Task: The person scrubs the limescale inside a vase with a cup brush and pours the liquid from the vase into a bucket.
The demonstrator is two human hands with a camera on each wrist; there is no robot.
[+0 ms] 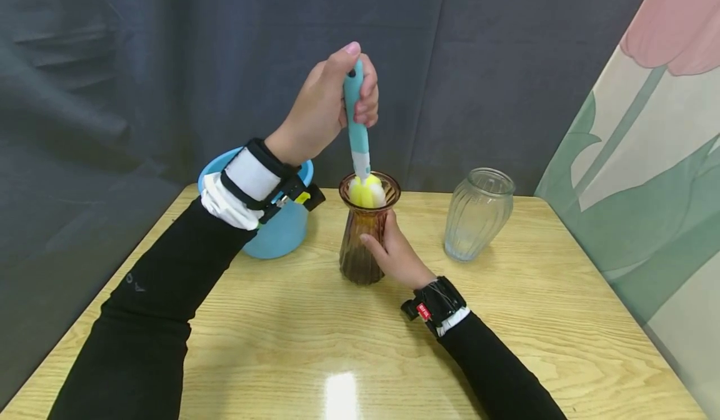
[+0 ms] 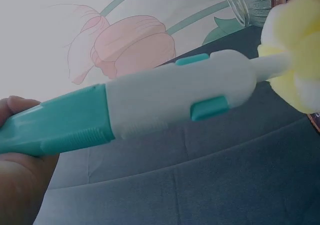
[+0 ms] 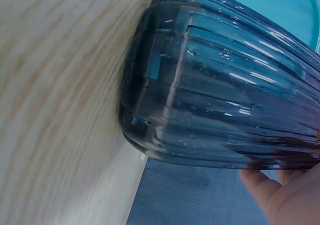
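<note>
An amber ribbed glass vase [image 1: 362, 239] stands upright near the middle of the wooden table [image 1: 315, 345]. My right hand [image 1: 394, 254] grips its lower body from the right side; the right wrist view shows the vase [image 3: 225, 95] close up with my fingers [image 3: 285, 190] beneath it. My left hand [image 1: 332, 104] holds a teal and white brush handle [image 1: 355, 126] upright above the vase. The brush's yellow and white sponge head [image 1: 365, 192] sits in the vase's mouth. In the left wrist view the handle [image 2: 150, 107] and sponge [image 2: 295, 65] fill the frame.
A blue plastic bucket [image 1: 281, 220] stands behind my left wrist at the table's back left. A clear ribbed glass vase [image 1: 478, 214] stands to the right of the amber one. A grey curtain hangs behind the table; a flower-print panel [image 1: 647, 157] runs along the right edge.
</note>
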